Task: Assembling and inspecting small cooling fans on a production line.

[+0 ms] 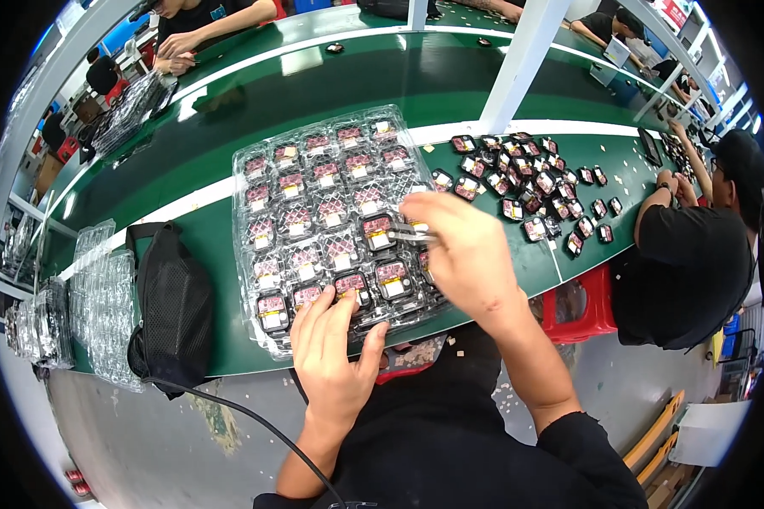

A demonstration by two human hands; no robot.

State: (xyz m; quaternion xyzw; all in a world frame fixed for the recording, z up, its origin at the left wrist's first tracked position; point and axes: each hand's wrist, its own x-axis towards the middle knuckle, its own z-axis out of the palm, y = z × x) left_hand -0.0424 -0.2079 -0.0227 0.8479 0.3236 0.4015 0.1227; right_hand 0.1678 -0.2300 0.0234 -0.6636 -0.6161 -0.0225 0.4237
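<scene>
Head view: the right hand [471, 254] pinches metal tweezers [412, 233], tips at a small black case [377, 232] seated in the clear plastic tray [267, 148]; whether they grip anything is too small to tell. The left hand [335, 356], fingers spread and clasping nothing, rests fingertips over cases along the tray's near edge. Done well, this step likely calls for light tweezer pressure, a steadying left hand and undisturbed neighbouring cases. Loose cases [526, 174] lie on the tabletop [221, 280], right of the tray.
</scene>
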